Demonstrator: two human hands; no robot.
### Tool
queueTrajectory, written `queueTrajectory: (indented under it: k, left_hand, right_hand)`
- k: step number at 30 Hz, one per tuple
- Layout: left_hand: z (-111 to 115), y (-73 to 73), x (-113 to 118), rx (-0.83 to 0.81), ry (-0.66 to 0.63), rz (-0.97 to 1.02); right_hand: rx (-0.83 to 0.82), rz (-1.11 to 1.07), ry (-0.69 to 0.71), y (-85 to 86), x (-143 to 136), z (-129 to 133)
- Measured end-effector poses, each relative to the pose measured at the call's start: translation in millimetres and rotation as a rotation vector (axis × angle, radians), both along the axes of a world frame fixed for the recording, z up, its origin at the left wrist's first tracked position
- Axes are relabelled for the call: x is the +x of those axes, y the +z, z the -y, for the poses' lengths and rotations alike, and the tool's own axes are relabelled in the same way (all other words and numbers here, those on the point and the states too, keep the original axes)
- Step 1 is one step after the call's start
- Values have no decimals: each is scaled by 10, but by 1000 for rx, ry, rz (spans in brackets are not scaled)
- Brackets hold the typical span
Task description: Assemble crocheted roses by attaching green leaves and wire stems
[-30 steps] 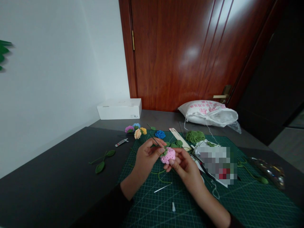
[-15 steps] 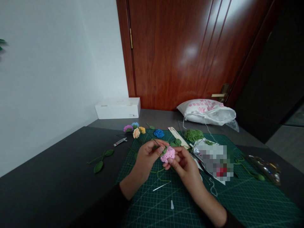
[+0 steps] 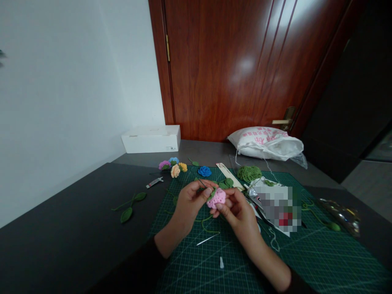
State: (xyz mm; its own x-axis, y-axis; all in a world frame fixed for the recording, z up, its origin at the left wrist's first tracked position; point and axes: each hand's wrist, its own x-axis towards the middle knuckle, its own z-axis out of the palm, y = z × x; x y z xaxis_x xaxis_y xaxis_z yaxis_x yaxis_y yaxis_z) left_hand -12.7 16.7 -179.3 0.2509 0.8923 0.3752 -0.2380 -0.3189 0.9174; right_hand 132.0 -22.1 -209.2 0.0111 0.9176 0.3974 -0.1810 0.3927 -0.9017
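A pink crocheted flower [image 3: 217,199] with a green base is held between both hands above the cutting mat. My left hand [image 3: 192,199] pinches its green base and thin dark stem [image 3: 202,183] between thumb and fingers. Closed on the pink petals from the other side is my right hand [image 3: 239,210], thumb in front and fingers behind. Green yarn [image 3: 206,226] hangs below the flower and runs down to a silver needle [image 3: 208,239] lying on the mat. A small white cap [image 3: 221,262] lies nearer to me. Behind my hands are green crocheted leaves [image 3: 226,183].
The green cutting mat [image 3: 196,269] carries a blue flower [image 3: 204,171], a green yarn ball [image 3: 249,173] and a partly blurred packet [image 3: 275,208]. Several crocheted flowers [image 3: 175,170], a glue tube [image 3: 154,182] and leaves [image 3: 126,214] lie left. A white box [image 3: 151,141] and stuffed bag [image 3: 265,143] stand behind.
My hands and the pink flower keep nearly the same pose. The whole view has shifted very slightly.
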Motion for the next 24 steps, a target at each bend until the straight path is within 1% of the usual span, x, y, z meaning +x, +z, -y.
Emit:
queueTrajectory:
  k: [3,8,12,18,24]
  left_hand:
    - [37,-8,29,-29,26,15]
    - [109,-30,95,-149,65,31]
    - [143,-58,139,-204,90,70]
    - [188,-81,178,-261,34,78]
    - [192,-30,143,-205,-68,99]
  right_hand:
    - [-8,3,-3,-18,-7,8]
    - [-47,3,-26,-67,-40,27]
    - [-51,-30,-38,-68,-93,32]
    - [-24,-130,-97,-21,-155,19]
    - [-35,-131,-93,-37,-106,13]
